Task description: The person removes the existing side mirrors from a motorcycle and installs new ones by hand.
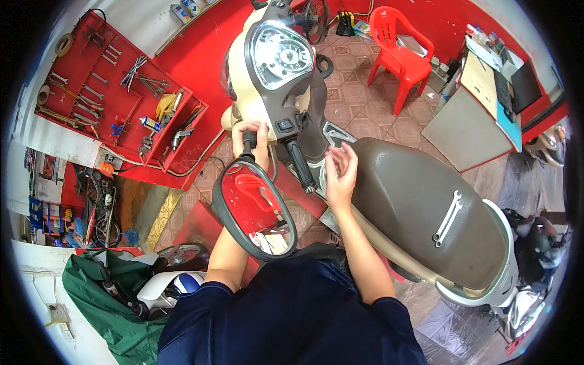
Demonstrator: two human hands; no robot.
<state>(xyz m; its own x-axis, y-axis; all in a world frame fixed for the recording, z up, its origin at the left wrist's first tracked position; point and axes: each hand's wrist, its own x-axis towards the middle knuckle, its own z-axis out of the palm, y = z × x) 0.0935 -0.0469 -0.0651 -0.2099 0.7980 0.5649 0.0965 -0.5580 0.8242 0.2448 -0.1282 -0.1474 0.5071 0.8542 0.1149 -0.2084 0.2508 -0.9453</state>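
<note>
My left hand [256, 140] is closed around the stem of a scooter's rear-view mirror [258, 210], beside the cream and grey handlebar cover. The mirror's glass faces up and reflects a red chair. My right hand [340, 171] is raised between the black handlebar grip [299, 165] and the front of the brown scooter seat [410, 205], fingers slightly curled, with nothing seen in it. Two combination wrenches [448, 219] lie side by side on the seat. The round instrument cluster [287, 54] is at the top of the handlebar. The foot of the mirror stem is partly hidden by my left fingers.
A red tool board [132, 98] with wrenches and screwdrivers hangs at the upper left. A red plastic chair [401, 59] and a desk [470, 114] stand beyond the scooter. At the lower left is a motorbike partly under a green cover [91, 296].
</note>
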